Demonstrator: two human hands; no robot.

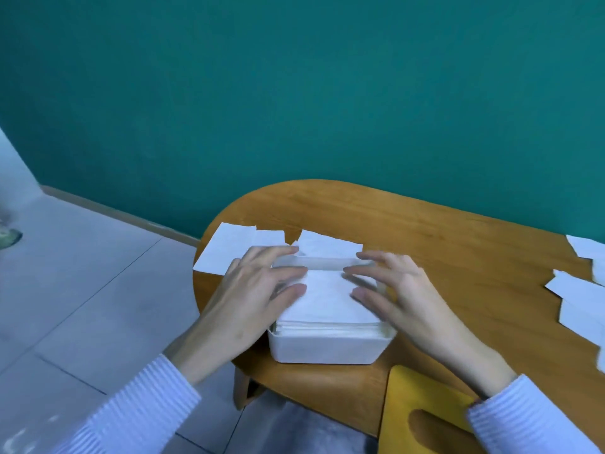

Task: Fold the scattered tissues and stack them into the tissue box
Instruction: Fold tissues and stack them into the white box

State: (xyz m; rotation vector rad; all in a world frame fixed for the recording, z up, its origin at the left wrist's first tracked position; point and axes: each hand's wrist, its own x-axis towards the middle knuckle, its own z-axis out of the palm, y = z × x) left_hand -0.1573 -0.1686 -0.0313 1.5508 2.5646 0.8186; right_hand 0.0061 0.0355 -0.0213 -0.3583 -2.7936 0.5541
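A white tissue box point(327, 347) stands near the left end of the wooden table point(442, 250), filled to its rim with a stack of folded white tissues point(330, 299). My left hand point(252, 290) lies over the box's left side, fingers straight and touching the top tissue. From the other side my right hand point(399, 290) rests on the stack with straight fingers. Loose white tissues point(229, 249) lie on the table behind the box. More scattered tissues point(582, 299) lie at the table's right edge.
A yellow lid with an oval slot point(422, 407) lies at the table's near edge, right of the box. A teal wall rises behind the table. Grey tiled floor point(82, 290) spreads to the left.
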